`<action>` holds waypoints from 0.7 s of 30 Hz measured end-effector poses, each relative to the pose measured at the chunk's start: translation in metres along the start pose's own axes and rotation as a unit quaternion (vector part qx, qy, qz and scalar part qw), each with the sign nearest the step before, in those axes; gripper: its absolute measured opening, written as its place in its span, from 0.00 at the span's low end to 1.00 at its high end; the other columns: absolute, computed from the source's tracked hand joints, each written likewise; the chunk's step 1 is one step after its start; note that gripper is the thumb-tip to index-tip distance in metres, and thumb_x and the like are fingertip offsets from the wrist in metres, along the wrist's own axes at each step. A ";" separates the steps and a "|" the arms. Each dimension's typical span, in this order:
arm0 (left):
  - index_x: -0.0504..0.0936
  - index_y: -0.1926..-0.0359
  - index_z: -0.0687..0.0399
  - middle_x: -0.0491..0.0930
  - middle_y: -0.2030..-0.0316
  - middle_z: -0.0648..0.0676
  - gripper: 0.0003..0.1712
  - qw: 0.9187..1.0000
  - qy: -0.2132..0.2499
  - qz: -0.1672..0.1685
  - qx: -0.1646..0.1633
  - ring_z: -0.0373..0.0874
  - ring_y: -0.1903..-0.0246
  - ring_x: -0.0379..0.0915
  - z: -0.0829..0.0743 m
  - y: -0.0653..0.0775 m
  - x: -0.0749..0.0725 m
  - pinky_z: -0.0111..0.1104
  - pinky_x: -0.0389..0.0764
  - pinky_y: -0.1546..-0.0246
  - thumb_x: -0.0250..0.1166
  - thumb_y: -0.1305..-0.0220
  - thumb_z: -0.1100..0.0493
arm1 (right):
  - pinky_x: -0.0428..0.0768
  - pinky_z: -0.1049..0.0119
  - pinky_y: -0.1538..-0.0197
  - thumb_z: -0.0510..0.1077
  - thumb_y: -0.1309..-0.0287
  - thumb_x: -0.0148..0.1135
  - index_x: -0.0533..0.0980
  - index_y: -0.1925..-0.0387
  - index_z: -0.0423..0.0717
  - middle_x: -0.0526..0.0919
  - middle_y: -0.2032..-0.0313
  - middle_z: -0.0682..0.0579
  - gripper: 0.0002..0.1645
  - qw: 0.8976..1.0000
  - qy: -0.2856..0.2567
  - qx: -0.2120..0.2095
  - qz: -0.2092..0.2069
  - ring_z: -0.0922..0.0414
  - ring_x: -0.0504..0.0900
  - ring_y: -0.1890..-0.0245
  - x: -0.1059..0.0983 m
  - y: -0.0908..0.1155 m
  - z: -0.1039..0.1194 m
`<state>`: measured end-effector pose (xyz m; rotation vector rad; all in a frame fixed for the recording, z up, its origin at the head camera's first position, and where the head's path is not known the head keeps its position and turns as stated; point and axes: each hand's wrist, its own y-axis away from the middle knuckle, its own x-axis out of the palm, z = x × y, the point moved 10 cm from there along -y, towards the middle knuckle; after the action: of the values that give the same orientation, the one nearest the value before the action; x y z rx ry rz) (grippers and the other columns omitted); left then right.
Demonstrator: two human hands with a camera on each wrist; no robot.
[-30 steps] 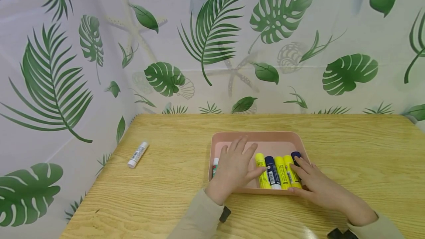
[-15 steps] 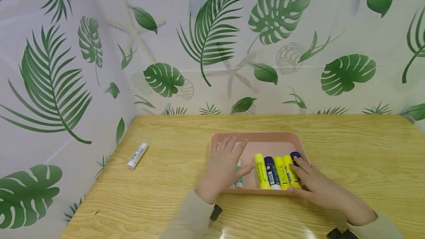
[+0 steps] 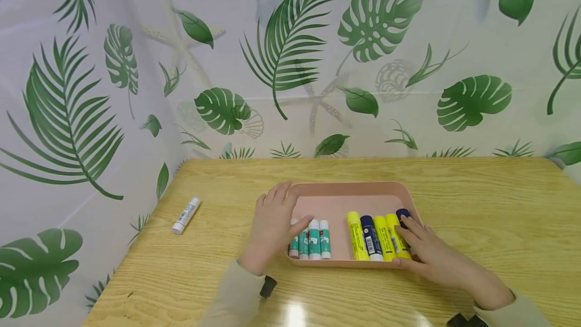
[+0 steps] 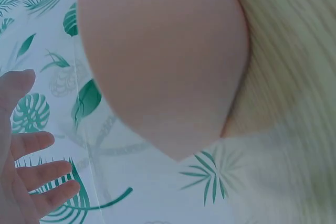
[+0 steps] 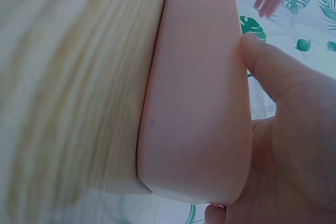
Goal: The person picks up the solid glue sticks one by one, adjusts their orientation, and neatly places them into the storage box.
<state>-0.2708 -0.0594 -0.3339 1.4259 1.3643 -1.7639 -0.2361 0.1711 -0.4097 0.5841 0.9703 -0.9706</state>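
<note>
A shallow pink tray (image 3: pixel 349 189) lies on the table with two groups of glue sticks in it. Green-and-white glue sticks (image 3: pixel 314 238) stand side by side at its left, the leftmost partly covered by my left hand (image 3: pixel 272 223). That hand is over the tray's left edge, fingers extended and holding nothing. On the right side are three yellow glue sticks (image 3: pixel 357 236) and two navy ones (image 3: pixel 372 238). My right hand (image 3: pixel 438 256) holds the tray's front right corner, thumb at the front rim, fingers reaching over the rightmost navy stick and partly hiding it.
A white glue stick (image 3: pixel 186 216) lies alone on the wooden table (image 3: pixel 218 185), left of the tray. A leaf-printed cloth (image 3: pixel 308 64) hangs behind the table and along its left side.
My left hand has moved left from over the tray's middle to its left edge, uncovering the green-and-white glue sticks. My right hand has kept its place at the corner.
</note>
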 end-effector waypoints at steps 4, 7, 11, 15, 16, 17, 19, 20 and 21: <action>0.67 0.42 0.51 0.64 0.43 0.57 0.34 1.000 -0.002 0.010 -0.025 0.52 0.43 0.58 0.015 0.003 0.000 0.49 0.63 0.49 0.54 0.44 0.37 | 0.47 0.40 0.42 0.62 0.47 0.53 0.59 0.40 0.31 0.49 0.37 0.32 0.45 1.000 -0.003 0.002 0.003 0.38 0.47 0.38 0.001 -0.001 0.000; 0.68 0.43 0.53 0.64 0.43 0.58 0.34 0.999 -0.007 0.007 -0.034 0.52 0.44 0.58 0.024 0.003 0.000 0.49 0.63 0.49 0.55 0.44 0.38 | 0.47 0.40 0.42 0.62 0.47 0.53 0.58 0.40 0.31 0.49 0.37 0.32 0.45 1.000 -0.003 0.002 0.004 0.38 0.47 0.38 0.001 -0.001 0.000; 0.70 0.44 0.55 0.66 0.44 0.58 0.33 0.999 -0.016 -0.015 -0.033 0.53 0.45 0.61 0.031 0.003 -0.004 0.49 0.66 0.51 0.55 0.44 0.38 | 0.47 0.40 0.42 0.62 0.47 0.53 0.58 0.40 0.31 0.48 0.37 0.32 0.45 1.000 -0.005 -0.002 0.002 0.37 0.47 0.38 0.002 -0.002 0.001; 0.71 0.46 0.56 0.68 0.46 0.59 0.32 0.998 -0.010 -0.040 -0.039 0.54 0.47 0.63 0.042 0.004 -0.009 0.48 0.67 0.52 0.58 0.46 0.41 | 0.48 0.40 0.42 0.62 0.47 0.54 0.58 0.40 0.31 0.47 0.37 0.32 0.45 1.000 -0.007 -0.001 0.002 0.37 0.47 0.38 0.001 -0.002 0.001; 0.71 0.46 0.57 0.69 0.46 0.59 0.32 0.998 -0.008 -0.043 -0.044 0.54 0.48 0.63 0.046 0.004 -0.010 0.48 0.67 0.53 0.59 0.46 0.41 | 0.48 0.40 0.42 0.62 0.47 0.54 0.58 0.40 0.31 0.47 0.37 0.32 0.45 1.000 -0.006 -0.001 0.001 0.37 0.47 0.38 0.001 -0.002 0.001; 0.71 0.46 0.57 0.69 0.47 0.60 0.32 0.998 -0.004 -0.047 -0.049 0.54 0.48 0.64 0.049 0.004 -0.011 0.48 0.68 0.53 0.59 0.46 0.41 | 0.48 0.40 0.42 0.61 0.47 0.54 0.58 0.41 0.31 0.47 0.37 0.32 0.45 1.000 -0.005 0.000 0.001 0.37 0.47 0.38 0.001 -0.002 0.001; 0.71 0.47 0.58 0.70 0.48 0.60 0.31 0.997 0.002 -0.053 -0.060 0.54 0.49 0.65 0.058 0.005 -0.013 0.48 0.69 0.54 0.60 0.46 0.42 | 0.48 0.40 0.42 0.61 0.47 0.54 0.58 0.41 0.31 0.47 0.37 0.31 0.45 1.000 -0.004 0.000 0.001 0.37 0.47 0.38 0.002 -0.001 0.000; 0.71 0.47 0.59 0.70 0.49 0.60 0.31 0.996 0.003 -0.055 -0.068 0.54 0.50 0.65 0.063 0.006 -0.014 0.48 0.69 0.55 0.60 0.46 0.43 | 0.48 0.40 0.42 0.61 0.47 0.54 0.58 0.41 0.31 0.48 0.37 0.31 0.45 1.000 -0.003 -0.001 0.001 0.36 0.48 0.38 0.002 -0.001 0.000; 0.72 0.47 0.59 0.71 0.49 0.60 0.31 0.996 0.003 -0.057 -0.076 0.54 0.50 0.66 0.068 0.007 -0.015 0.47 0.70 0.56 0.60 0.46 0.43 | 0.48 0.40 0.42 0.61 0.47 0.54 0.59 0.41 0.31 0.48 0.37 0.31 0.45 1.000 -0.002 -0.002 0.001 0.36 0.48 0.39 0.003 -0.002 0.000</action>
<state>-0.2893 -0.1267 -0.3258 1.2962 1.5743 -1.6867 -0.2369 0.1692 -0.4122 0.5800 0.9677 -0.9674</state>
